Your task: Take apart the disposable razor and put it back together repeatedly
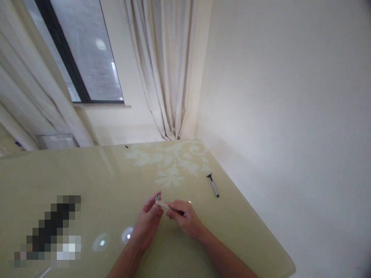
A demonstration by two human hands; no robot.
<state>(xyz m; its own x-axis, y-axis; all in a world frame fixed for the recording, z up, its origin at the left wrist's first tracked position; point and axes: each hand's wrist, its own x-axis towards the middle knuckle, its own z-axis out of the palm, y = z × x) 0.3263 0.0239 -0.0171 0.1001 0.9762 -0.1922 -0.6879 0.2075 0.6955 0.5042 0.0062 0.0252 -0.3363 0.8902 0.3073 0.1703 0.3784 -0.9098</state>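
Note:
Both my hands meet over the glossy yellow-green table (87, 181), near its front middle. My left hand (146, 224) pinches a small dark, greenish piece (157, 197) at its fingertips. My right hand (185, 220) is closed around a slim pale stick-like object (164, 205), whose end reaches the left fingers. What the two pieces are is too small to name. A razor (213, 185) with a grey handle and dark head lies on the table beyond my right hand, apart from both hands.
The table's right edge (252, 208) runs diagonally close to a white wall. A blurred-out patch (52, 231) covers something at the table's left front. Curtains (165, 69) and a window (84, 50) stand behind the far edge. A tiny dark speck (126, 146) lies near the far edge.

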